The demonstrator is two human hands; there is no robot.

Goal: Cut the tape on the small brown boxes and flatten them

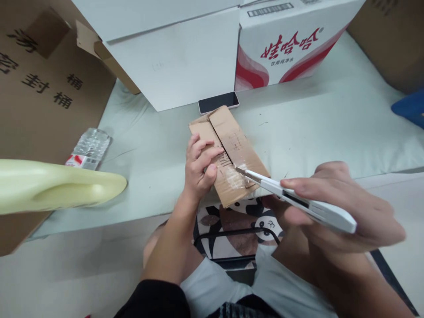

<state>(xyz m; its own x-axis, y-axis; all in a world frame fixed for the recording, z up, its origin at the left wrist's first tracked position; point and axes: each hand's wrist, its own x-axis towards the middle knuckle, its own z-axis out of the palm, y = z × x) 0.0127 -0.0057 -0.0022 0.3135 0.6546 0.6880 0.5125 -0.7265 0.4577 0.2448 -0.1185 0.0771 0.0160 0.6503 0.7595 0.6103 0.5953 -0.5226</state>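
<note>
A small brown cardboard box (236, 139) lies slanted on the pale green table cover, with clear tape over its near end. My left hand (200, 165) grips the box at its left side, the fingers bent over the top face. In my right hand (351, 207) is a white utility knife (298, 201), its blade out and pointing to the left. The blade tip meets the taped seam near the middle of the box top, where a dark gap runs toward the far end.
Behind the box lies a phone (218, 102), in front of a white carton (179, 66) and a printed water carton (291, 48). To the left are a plastic bottle (91, 145), a pale yellow object (62, 185) and a large brown carton (43, 115). Something blue (410, 108) is at the right edge.
</note>
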